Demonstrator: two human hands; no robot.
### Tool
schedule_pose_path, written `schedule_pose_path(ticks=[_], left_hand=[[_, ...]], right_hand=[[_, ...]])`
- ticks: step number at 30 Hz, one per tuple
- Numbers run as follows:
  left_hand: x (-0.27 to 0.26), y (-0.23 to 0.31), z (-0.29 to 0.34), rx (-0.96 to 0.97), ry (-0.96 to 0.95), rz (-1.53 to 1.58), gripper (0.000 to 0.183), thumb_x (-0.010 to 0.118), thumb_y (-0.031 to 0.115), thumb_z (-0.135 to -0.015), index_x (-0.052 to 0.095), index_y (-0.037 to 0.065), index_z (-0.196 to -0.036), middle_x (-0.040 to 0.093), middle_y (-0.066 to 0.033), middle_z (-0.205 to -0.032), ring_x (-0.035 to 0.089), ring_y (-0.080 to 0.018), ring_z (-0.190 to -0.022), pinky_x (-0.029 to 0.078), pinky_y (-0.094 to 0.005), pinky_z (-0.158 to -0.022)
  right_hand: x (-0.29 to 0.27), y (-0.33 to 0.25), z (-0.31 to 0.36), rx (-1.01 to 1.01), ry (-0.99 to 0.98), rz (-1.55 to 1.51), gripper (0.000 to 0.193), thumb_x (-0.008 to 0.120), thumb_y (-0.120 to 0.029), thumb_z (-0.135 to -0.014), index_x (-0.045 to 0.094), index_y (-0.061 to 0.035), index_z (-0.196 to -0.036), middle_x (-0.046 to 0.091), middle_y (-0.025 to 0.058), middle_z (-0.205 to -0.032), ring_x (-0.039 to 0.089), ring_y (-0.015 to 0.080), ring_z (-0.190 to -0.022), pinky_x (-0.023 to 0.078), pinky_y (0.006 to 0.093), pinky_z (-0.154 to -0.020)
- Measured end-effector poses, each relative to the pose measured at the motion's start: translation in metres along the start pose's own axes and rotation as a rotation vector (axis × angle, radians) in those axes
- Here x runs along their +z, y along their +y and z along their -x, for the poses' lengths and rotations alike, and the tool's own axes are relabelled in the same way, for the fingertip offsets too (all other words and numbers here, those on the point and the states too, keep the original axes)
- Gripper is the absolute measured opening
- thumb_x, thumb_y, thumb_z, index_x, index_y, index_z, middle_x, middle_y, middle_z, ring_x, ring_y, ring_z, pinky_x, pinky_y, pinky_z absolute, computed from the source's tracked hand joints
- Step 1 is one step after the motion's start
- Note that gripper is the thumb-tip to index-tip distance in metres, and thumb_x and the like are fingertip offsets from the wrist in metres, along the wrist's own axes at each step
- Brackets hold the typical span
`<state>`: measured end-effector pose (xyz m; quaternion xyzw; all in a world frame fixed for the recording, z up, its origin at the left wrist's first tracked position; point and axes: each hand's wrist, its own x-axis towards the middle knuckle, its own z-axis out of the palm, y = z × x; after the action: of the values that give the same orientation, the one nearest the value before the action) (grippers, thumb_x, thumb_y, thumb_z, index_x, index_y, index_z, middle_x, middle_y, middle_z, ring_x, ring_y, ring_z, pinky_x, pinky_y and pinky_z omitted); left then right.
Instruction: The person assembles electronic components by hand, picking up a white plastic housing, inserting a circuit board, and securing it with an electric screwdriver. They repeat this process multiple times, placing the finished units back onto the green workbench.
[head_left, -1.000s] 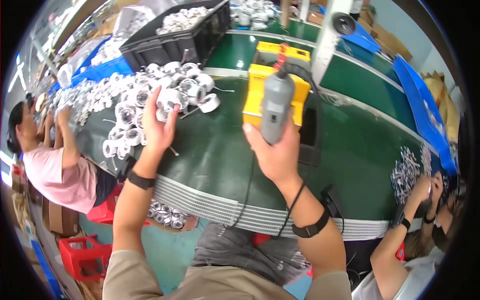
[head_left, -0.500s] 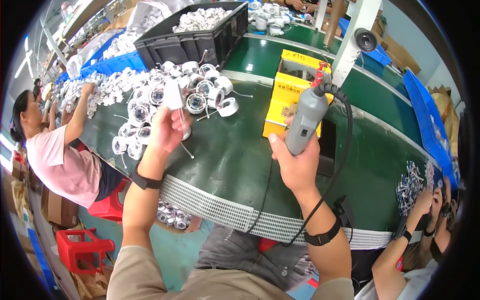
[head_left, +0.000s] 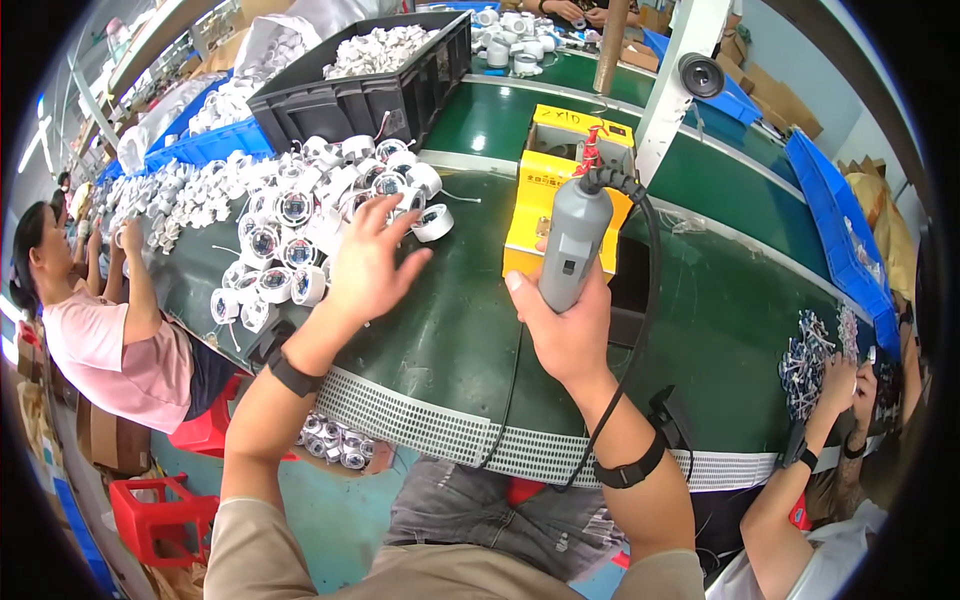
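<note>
My left hand (head_left: 372, 268) is open, palm down with fingers spread, at the near right edge of a pile of white round housings (head_left: 293, 208) with round centres and short white wires. The fingertips overlap the pile; I cannot tell whether they touch it. My right hand (head_left: 568, 325) is wrapped round a grey electric screwdriver (head_left: 577, 240), its black cable looping down to the right. The screwdriver's far end is up by a yellow screw feeder (head_left: 521, 238), whose open top shows a grey inside. Red wrapping (head_left: 591, 150) shows beyond the tool.
A black crate (head_left: 345, 105) and a blue bin (head_left: 215, 143), both with white parts, stand behind the pile. A metal post (head_left: 686, 95) rises behind the feeder. On the left a person in pink (head_left: 115, 345) works; another person's hands (head_left: 845, 385) handle small wired parts on the right.
My left hand has let go of a white part and opened, moving slightly right and down over the pile's edge. My right hand still grips the screwdriver; the whole view has shifted a little.
</note>
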<state>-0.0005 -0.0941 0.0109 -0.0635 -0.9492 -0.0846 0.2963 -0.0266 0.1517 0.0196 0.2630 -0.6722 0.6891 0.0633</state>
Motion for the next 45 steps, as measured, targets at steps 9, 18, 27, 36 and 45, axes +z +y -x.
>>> schedule_pose_path(ticks=[9,18,27,36,45], left_hand=[[0.013,0.021,-0.003,0.187,0.025,-0.094,0.032,0.073,0.01,-0.074,0.066,0.009,-0.105,0.057,-0.011,-0.125,0.043,-0.0391,-0.129,0.03,-0.0526,-0.112],[0.013,0.021,-0.005,0.22,0.016,0.062,0.027,0.075,0.012,-0.072,0.067,0.006,-0.097,0.059,-0.0152,-0.124,0.051,-0.0356,-0.122,0.041,-0.0468,-0.104],[-0.028,0.011,-0.044,-0.21,-0.218,-0.102,0.024,0.074,0.024,-0.078,0.07,0.004,-0.09,0.068,-0.0149,-0.104,0.061,-0.0325,-0.104,0.05,-0.0386,-0.089],[0.045,-0.023,-0.083,0.026,-0.243,-0.244,0.032,0.073,0.015,-0.073,0.064,0.009,-0.103,0.06,-0.0117,-0.111,0.06,-0.033,-0.099,0.051,-0.0429,-0.087],[0.015,-0.023,-0.044,0.04,-0.003,-0.179,0.048,0.075,0.02,-0.076,0.063,0.009,-0.121,0.057,-0.0121,-0.108,0.052,-0.0341,-0.105,0.046,-0.0428,-0.09]], right_hand=[[0.001,-0.003,-0.002,0.013,0.012,-0.005,0.039,0.071,-0.01,-0.085,0.049,-0.0023,-0.115,0.06,0.0019,-0.071,0.057,0.009,-0.06,0.047,0.0257,-0.056],[0.002,-0.01,-0.002,0.017,0.02,0.064,0.039,0.072,-0.012,-0.083,0.05,-0.0017,-0.114,0.062,0.0012,-0.077,0.059,0.0089,-0.067,0.05,0.0266,-0.064],[0.001,-0.011,-0.002,-0.074,0.024,0.102,0.04,0.074,-0.017,-0.083,0.053,-0.0023,-0.114,0.065,0.0062,-0.089,0.063,0.0143,-0.079,0.051,0.03,-0.074],[-0.001,-0.014,-0.002,-0.082,0.027,0.071,0.039,0.074,-0.017,-0.083,0.053,-0.0018,-0.112,0.065,0.0064,-0.092,0.063,0.0136,-0.08,0.051,0.0294,-0.075],[0.0,-0.019,0.0,-0.019,0.0,0.091,0.037,0.075,-0.018,-0.081,0.054,-0.0032,-0.108,0.064,0.0071,-0.089,0.062,0.0155,-0.079,0.05,0.0305,-0.074]])
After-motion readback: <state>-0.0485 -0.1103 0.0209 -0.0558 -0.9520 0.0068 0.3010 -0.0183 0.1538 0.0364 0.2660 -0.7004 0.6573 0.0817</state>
